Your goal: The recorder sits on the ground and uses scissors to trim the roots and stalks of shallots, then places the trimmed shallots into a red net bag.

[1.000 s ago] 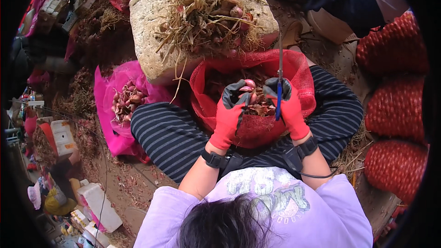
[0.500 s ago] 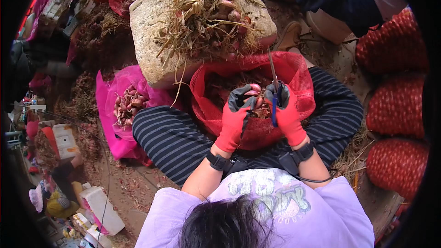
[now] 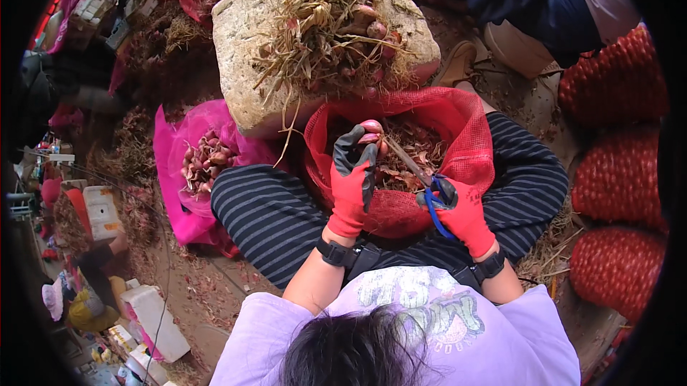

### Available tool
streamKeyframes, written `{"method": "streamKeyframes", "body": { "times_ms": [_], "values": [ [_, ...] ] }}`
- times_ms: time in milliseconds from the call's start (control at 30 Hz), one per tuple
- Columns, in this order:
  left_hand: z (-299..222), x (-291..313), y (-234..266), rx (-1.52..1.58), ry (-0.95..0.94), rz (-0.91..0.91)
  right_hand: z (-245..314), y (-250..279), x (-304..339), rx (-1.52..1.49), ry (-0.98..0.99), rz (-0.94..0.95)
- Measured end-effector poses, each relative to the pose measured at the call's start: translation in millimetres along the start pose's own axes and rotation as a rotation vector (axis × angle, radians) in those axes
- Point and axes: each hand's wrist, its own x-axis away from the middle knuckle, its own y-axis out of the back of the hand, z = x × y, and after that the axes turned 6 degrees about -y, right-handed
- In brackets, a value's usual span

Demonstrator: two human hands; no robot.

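Observation:
Gloved in red and dark grey, my left hand (image 3: 352, 175) is closed around a few pinkish shallots (image 3: 371, 133). In my right hand (image 3: 458, 207), gloved alike, are blue-handled scissors (image 3: 415, 169). Their blades point up and left, with the tips close beside the shallots. Both hands are over an open red mesh sack (image 3: 469, 144) between my crossed legs. Dry skins and trimmings (image 3: 415, 144) lie inside it.
Beyond the sack, a pale foam block (image 3: 240, 50) bears a heap of dried-top shallots (image 3: 322, 35). A pink mesh bag (image 3: 168, 164) holds loose shallots (image 3: 206, 160) at left. Full red sacks (image 3: 615, 178) stand at right. Another person's dark-blue clothing (image 3: 533, 3) is at far right.
My right hand has drawn back and to the right, and the scissors have swung leftward toward the shallots. My left hand has shifted left and up slightly.

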Motion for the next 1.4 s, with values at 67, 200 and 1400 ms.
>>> {"method": "streamKeyframes", "body": {
  "times_ms": [67, 200, 1400],
  "values": [
    [-1.2, 0.2, -1.4, -0.027, 0.004, 0.004, 2.5, 1.5, -0.1, 0.019, -0.002, -0.001],
    [0.6, 2.5, -4.0, -0.055, -0.019, 0.012, 0.5, 2.0, 0.8, 0.028, 0.009, 0.010],
    [-110.1, -11.3, 30.1, -0.469, -0.210, -0.004, -3.2, -11.0, -40.9, -0.125, 0.235, -0.095]
  ]
}}
